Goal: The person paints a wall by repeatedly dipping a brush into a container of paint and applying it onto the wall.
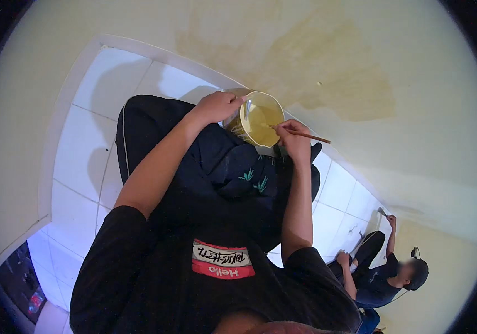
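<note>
My left hand (217,107) grips the rim of a paint bucket (233,125) that is tilted beside my crossed legs, close to the wall. Yellowish paint (265,119) lies inside, and a metallic strip (248,109) shows against the inner wall. In my right hand (296,135) is a thin brush with a brown wooden handle (315,137); its tip is over or in the bucket, and whether it touches the paint is hard to tell. Darker yellow patches (330,71) mark the cream wall (422,96) ahead of me.
White floor tiles (84,146) surround me, bordered by a pale skirting strip (159,52). At the lower right a person (378,279) in dark clothes and a cap sits by the wall, holding a flat brush (383,212). A dark opening (17,279) lies at the lower left.
</note>
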A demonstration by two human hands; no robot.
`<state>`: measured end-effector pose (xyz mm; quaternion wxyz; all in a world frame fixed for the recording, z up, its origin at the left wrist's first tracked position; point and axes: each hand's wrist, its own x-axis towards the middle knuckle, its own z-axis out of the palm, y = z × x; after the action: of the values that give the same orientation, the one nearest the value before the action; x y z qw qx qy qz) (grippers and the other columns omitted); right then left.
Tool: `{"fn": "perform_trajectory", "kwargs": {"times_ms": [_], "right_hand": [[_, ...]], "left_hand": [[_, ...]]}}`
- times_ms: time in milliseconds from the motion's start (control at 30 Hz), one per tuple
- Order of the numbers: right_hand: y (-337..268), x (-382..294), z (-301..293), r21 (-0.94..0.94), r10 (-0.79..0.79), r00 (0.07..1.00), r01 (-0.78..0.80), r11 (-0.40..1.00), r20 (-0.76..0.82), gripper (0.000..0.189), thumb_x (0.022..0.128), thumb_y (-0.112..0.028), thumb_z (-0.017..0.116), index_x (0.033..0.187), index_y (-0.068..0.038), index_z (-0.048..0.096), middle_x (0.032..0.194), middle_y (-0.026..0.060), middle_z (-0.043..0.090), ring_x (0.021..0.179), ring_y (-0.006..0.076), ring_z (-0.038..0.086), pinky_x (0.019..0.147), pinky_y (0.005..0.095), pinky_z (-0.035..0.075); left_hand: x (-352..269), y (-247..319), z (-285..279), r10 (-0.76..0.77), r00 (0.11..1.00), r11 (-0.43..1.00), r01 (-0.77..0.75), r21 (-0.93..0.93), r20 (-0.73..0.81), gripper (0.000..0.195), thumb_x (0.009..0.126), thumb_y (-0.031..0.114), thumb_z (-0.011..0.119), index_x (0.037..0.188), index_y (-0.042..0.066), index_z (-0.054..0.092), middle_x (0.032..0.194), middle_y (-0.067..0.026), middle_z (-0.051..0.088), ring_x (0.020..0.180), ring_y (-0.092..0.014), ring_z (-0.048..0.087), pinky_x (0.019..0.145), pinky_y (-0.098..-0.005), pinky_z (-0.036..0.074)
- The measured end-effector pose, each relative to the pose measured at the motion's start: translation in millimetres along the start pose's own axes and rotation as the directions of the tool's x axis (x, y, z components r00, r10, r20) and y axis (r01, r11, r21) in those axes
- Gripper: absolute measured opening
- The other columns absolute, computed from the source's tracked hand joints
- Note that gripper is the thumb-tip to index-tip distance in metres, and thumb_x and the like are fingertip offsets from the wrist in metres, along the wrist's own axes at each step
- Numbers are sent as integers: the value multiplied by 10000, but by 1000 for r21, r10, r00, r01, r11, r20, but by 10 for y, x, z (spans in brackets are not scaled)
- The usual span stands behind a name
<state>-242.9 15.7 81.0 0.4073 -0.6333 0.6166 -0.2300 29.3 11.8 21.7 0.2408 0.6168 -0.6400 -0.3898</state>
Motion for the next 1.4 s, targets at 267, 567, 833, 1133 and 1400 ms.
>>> {"fn": "perform_trajectory", "kwargs": {"times_ms": [267,567,833,1133,1400], "right_hand": [[-326,-176,-377,118,-144,976,164,979,-162,102,933,-77,728,943,5,668,747,54,668,537,90,578,471,238,436],[-479,-222,-516,-46,-249,946,245,968,-210,176,978,-151,709,938,1,629,722,53,628,546,99,601,476,250,466],[-445,-179,-520,-350,-428,882,344,871,-198,187,975,-143,708,897,7,628,686,54,647,522,96,596,485,255,461],[-748,-341,-394,-526,-539,831,400,751,-139,179,949,-121,704,837,-7,621,693,173,660,588,312,653,570,386,497],[-738,-459,-529,-311,-349,917,281,908,-192,155,986,-122,683,978,33,673,766,88,706,628,132,673,561,250,520]], "left_hand": [[-22,-11,-8,133,991,988,-132,-75,9,479,977,478,603,835,25,665,750,-173,682,719,-365,659,670,-480,509],[-27,-62,64,197,980,979,-197,-44,-8,402,968,436,616,870,48,648,749,-163,676,707,-363,655,652,-486,498],[-30,-3,44,178,984,984,-177,-21,17,379,957,418,620,889,46,645,787,-161,679,738,-357,659,665,-489,500],[-47,-9,36,172,985,985,-172,0,-2,340,944,395,628,899,59,652,807,-145,689,752,-353,666,669,-486,503],[-72,13,37,117,988,991,-122,-47,-105,369,948,417,645,1115,93,596,789,-142,689,758,-334,684,671,-482,505]]}}
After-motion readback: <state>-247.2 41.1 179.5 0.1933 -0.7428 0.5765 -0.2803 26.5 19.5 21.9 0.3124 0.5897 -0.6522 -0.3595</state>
